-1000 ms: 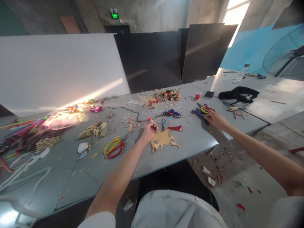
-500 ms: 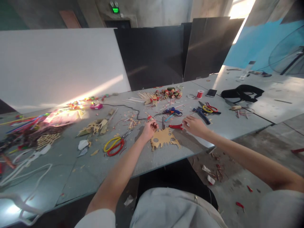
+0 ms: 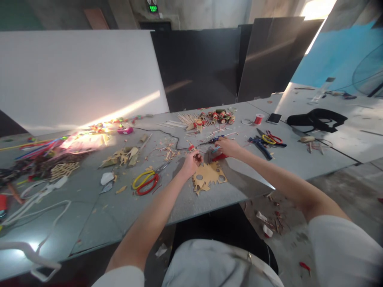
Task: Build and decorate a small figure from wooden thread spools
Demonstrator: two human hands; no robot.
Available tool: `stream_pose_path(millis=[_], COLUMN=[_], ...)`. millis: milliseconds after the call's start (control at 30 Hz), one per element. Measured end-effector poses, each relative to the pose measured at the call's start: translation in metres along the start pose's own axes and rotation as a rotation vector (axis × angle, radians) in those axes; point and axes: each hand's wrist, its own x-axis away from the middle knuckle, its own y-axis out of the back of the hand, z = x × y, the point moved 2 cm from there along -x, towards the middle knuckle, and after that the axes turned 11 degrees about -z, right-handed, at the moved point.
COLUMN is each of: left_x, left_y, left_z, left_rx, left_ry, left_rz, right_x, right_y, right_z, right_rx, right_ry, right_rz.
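My left hand point(image 3: 191, 162) is closed round a small bamboo piece with red on it point(image 3: 192, 148), whose top sticks up above the fingers. Just right of that hand lies a flat tan sheet with cut-out holes and jagged edges point(image 3: 206, 175). My right hand point(image 3: 228, 146) is over a blue glue gun point(image 3: 213, 140), which it partly covers; whether the fingers grip it is hidden. Beneath these fingers lie a thin light-blue stick point(image 3: 216, 149) and a red-handled tool point(image 3: 220, 157).
Yellow-and-red scissors point(image 3: 146, 181) lie left of my left arm. Farther right are blue-handled pliers point(image 3: 261, 147), another pair of scissors point(image 3: 271, 138), a red thread spool point(image 3: 259, 118) and a phone point(image 3: 273, 118). Bamboo pieces point(image 3: 220, 116) are heaped at the back; a black cord point(image 3: 167, 133) crosses the table.
My right hand has moved left and away from me, from beside the red-handled tool onto the glue gun. My left hand keeps the bamboo piece; the whole view has shifted slightly.
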Motion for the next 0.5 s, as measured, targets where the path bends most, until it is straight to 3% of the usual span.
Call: stream_pose_path(millis=[100, 233, 400, 500], left_x=[0.000, 0.001, 0.004, 0.005], left_y=[-0.002, -0.003, -0.005, -0.006], left_z=[0.000, -0.001, -0.004, -0.004], left_rx=[0.007, 0.012, 0.032, 0.032], left_ry=[0.007, 0.029, 0.040, 0.043], left_rz=[-0.004, -0.030, -0.030, -0.033], right_x=[-0.016, -0.020, -0.008, -0.002], right_y=[-0.007, -0.018, -0.018, -0.011], right_z=[-0.009, -0.016, -0.018, -0.020], right_rx=[-0.084, -0.143, -0.249, -0.279], right_ry=[0.106, 0.164, 0.328, 0.347], right_rz=[0.084, 0.095, -0.010, -0.090])
